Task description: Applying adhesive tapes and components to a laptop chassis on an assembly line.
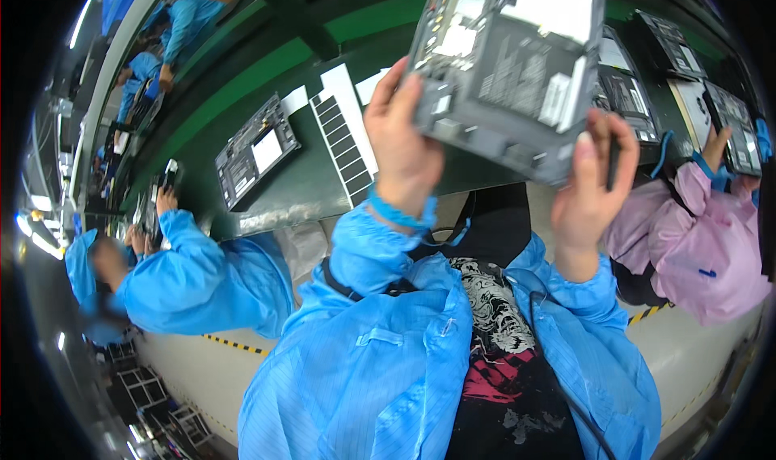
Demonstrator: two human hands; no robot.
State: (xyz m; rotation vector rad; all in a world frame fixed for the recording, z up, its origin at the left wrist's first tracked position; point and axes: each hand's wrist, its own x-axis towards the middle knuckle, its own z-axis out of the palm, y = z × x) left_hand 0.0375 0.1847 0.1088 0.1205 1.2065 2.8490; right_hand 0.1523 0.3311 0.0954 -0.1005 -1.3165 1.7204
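Note:
Between both hands I hold up an opened tablet-like device (517,80), a dark frame with a black battery, a white label and a circuit board showing. It is tilted above the bench and slightly blurred. My left hand (404,132) grips its left edge, thumb on the near side. Around the lower right corner close the fingers of my right hand (594,169). Just left of my left hand lies a white sheet with a column of black rectangles (343,149). Farther left on the green bench rests a similar opened device (257,151).
More opened devices (626,96) lie on the right of the green bench (194,165). A co-worker in blue (202,274) handles a part at the left. Another in pink (695,234) holds a device (731,128) at the right. White paper pieces (295,100) lie near the sheet.

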